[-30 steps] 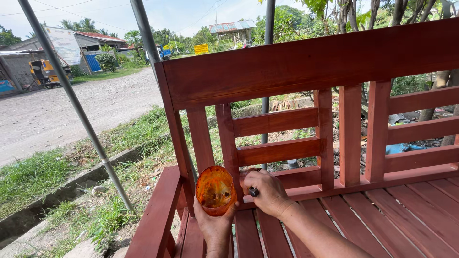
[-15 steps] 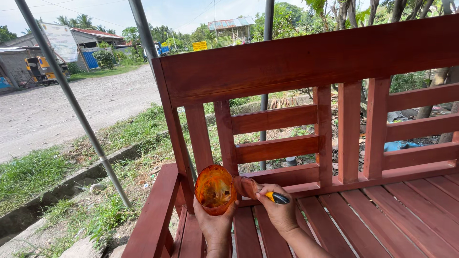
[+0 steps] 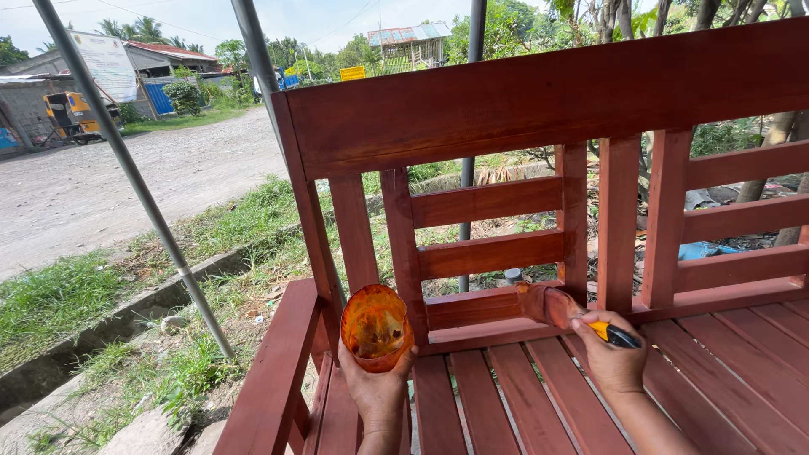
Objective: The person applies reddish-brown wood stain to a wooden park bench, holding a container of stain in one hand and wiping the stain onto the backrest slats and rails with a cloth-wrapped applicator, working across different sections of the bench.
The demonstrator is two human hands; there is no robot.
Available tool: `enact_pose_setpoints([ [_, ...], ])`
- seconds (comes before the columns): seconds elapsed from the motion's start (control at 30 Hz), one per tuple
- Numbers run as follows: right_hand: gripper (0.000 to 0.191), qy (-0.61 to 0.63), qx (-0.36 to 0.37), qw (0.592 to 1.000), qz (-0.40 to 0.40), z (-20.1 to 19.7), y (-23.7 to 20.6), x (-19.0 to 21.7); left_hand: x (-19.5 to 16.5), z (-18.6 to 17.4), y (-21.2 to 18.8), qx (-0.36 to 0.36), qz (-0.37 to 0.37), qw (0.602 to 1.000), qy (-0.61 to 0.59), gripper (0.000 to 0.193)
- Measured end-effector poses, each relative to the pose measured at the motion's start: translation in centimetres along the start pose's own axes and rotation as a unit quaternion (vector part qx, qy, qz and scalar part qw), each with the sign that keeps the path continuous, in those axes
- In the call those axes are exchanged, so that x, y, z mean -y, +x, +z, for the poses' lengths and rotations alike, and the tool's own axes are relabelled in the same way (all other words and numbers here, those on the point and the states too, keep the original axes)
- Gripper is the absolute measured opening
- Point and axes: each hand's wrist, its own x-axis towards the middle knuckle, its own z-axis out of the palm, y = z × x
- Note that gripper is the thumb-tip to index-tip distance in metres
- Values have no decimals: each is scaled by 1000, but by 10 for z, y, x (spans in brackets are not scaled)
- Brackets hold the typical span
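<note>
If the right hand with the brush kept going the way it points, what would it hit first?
Probably the bench's lower back rail: the right hand aims its brush up and left, and the stained bristles already look to be at that rail, though depth is unclear.

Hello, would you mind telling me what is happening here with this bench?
A person is staining a reddish-brown wooden bench outdoors. The left hand holds an orange container tilted open toward the camera. The right hand grips a brush with a yellow and black handle, its stained head pressed against the lower rail of the backrest.
</note>
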Motion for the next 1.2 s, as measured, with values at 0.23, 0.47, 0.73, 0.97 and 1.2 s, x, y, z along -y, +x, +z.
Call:
enact_pose_setpoints([
  [0.23,13,-56,-125,990,-42,-23,-12,-10,0,6,-4,-14,52,998,-29,110],
  [0.47,21,-129,-81,980,-127,37,-47,8,-1,4,-3,-2,28,999,-39,108],
  [0.73,15,-119,44,982,-137,92,-86,42,2,4,1,-50,20,996,74,121],
  [0.97,15,-85,139,977,-140,122,-111,66,0,-2,-1,-63,83,994,18,110],
  [1.2,19,43,210,967,-136,111,-107,67,-8,3,-7,-49,118,990,-60,103],
])
